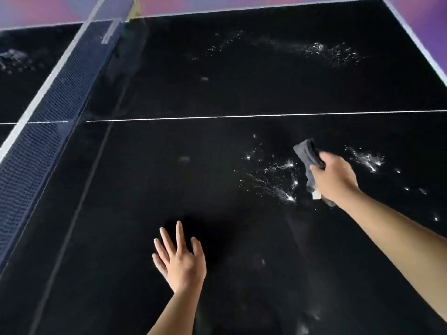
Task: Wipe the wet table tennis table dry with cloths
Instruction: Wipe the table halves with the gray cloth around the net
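A black table tennis table [217, 93] fills the view, crossed by a white centre line. My right hand [335, 178] grips a bunched grey cloth [307, 153] with a small white tag, held on or just over the near half. Shining water drops [278, 180] lie just left of the cloth, and a further splash [367, 159] lies to its right. A third wet patch [331, 53] sits on the far half near the right edge. My left hand [180, 261] is flat with fingers spread, low over the dark surface and holding nothing.
The dark net [50, 112] with its white top band runs diagonally along the left side. Beyond it, more drops [12, 59] glint on the other court. The table's white right edge [416, 37] borders a pink and purple floor.
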{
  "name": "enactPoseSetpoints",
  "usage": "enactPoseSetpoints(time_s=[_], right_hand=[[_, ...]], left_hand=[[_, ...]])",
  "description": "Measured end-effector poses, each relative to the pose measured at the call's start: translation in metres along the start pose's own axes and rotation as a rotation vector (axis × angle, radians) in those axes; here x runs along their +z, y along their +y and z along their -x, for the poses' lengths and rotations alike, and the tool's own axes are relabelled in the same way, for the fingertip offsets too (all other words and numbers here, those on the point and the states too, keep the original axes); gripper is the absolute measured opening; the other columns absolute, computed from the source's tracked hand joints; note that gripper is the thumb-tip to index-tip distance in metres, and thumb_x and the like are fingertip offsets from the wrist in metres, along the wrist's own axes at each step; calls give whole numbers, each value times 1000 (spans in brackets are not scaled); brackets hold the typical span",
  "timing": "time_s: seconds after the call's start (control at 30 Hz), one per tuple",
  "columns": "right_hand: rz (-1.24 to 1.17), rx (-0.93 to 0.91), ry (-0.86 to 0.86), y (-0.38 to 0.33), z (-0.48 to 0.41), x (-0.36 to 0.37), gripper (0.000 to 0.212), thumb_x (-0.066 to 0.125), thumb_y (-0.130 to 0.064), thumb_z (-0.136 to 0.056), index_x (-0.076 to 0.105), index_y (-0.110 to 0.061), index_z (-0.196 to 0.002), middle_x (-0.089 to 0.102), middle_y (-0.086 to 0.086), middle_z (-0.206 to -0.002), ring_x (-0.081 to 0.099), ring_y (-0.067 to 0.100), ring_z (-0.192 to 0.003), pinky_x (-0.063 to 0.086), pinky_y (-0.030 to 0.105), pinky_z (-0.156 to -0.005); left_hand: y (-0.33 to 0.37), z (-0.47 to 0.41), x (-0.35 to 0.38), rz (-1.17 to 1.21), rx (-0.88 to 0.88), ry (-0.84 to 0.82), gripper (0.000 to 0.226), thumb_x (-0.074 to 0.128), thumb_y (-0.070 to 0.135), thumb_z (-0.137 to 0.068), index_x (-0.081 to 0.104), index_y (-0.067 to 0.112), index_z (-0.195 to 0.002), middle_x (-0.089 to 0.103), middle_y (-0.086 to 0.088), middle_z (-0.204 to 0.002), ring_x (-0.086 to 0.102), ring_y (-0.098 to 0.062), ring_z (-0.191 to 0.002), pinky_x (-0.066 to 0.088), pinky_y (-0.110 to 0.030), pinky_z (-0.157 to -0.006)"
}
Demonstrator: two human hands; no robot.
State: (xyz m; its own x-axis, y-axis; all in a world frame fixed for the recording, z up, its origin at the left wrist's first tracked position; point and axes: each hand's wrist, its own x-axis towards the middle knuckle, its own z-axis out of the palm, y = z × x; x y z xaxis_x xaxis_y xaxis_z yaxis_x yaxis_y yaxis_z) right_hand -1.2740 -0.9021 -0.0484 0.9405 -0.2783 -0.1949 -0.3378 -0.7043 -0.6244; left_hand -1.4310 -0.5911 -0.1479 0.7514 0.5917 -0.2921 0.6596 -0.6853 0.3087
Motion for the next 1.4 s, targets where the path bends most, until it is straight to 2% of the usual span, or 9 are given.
enactPoseSetpoints(time_s=[0.17,0.47,0.63,0.8,0.93,1.0,1.1,1.27,1.4], right_hand=[[367,-165,51,-49,-137,26,46,50,-9,-94,60,-34,-132,68,10,-119,63,38,-105,50,39,-85],[274,-87,-82,-79,-205,115,48,54,-3,-88,67,-32,-123,68,4,-119,61,32,-110,51,34,-91],[77,-268,-208,-54,-131,144,54,52,7,-82,73,-28,-118,67,-6,-123,58,19,-117,48,29,-103],[-52,-498,-386,-19,-30,160,52,53,23,-72,76,-6,-108,70,9,-121,56,23,-125,31,19,-113],[-8,-553,-470,11,44,154,55,50,16,-65,79,-13,-101,73,1,-116,56,21,-124,31,38,-115],[42,-585,-475,28,85,149,57,52,11,-63,80,-19,-102,72,-6,-117,52,13,-126,21,32,-117],[34,-538,-460,53,157,141,57,51,8,-63,79,-22,-103,66,-17,-119,41,-7,-126,7,12,-113],[43,-394,-425,86,283,140,60,53,9,-63,79,-29,-102,59,-33,-116,40,-11,-130,20,27,-113],[190,-201,-583,86,375,126,68,39,-3,-61,77,-37,-106,53,-40,-114,33,-10,-132,13,21,-112]], left_hand=[[-7,-5,29,-67,5,121,67,13,58,-90,-5,53,-154,-6,8,-167,-9,-17,-155,-4,-43,-126],[-6,-9,32,-40,27,185,68,30,49,-90,22,45,-156,19,-2,-167,10,-26,-155,8,-50,-125],[-10,-6,33,-117,18,114,67,22,53,-93,9,46,-158,6,0,-169,-4,-22,-156,1,-48,-126],[-7,-6,29,-133,11,99,68,18,54,-92,11,43,-159,5,-1,-170,-5,-24,-156,-2,-47,-125],[-5,-6,26,-138,4,54,63,22,50,-98,7,41,-159,0,-1,-170,-9,-25,-155,-6,-48,-125],[-4,-5,24,-129,7,35,63,23,49,-99,5,41,-159,-4,-2,-170,-13,-26,-155,-8,-48,-124],[-4,-3,23,-132,29,11,64,18,48,-99,0,39,-160,-10,-4,-169,-16,-28,-154,-10,-50,-123],[-8,-2,16,-127,100,-49,64,15,45,-101,-6,33,-160,-13,-10,-168,-16,-35,-153,-11,-55,-122],[-19,0,7,-144,222,-140,69,17,52,-100,-8,30,-160,-16,-12,-167,-19,-38,-152,-12,-61,-119]])
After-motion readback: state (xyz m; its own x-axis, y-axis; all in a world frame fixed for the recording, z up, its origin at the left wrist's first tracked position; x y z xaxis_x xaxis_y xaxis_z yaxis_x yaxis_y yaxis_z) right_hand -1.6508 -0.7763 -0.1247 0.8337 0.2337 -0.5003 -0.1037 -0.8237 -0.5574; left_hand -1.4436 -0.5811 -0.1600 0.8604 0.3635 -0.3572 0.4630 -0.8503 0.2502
